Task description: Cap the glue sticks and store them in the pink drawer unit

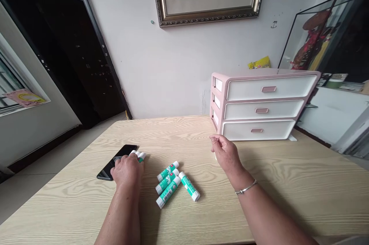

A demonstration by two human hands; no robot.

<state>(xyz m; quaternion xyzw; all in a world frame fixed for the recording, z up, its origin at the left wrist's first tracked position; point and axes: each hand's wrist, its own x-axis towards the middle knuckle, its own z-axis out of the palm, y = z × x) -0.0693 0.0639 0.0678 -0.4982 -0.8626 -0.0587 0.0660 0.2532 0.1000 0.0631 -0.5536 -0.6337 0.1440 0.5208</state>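
My left hand [127, 170] is closed over green-and-white glue sticks [142, 156] at the right edge of a black phone [104, 170]. Only their white caps and a little green show past my fingers, so their number is hidden. Between my hands lie several more glue sticks [168, 192], some side by side on a slant and another glue stick [189, 186] angled the other way. My right hand [226, 153], a silver bangle on its wrist, is closed with the fingertips together, just in front of the drawer unit. A small white bit shows beneath it; what it holds is hidden.
A pink-and-white unit with three drawers [261, 110], all closed, stands at the back right of the wooden table [161, 133]. A yellow packet [261, 62] shows behind its top. The wall with a framed picture [209, 18] rises beyond, and a glass case [311, 33] stands at right.
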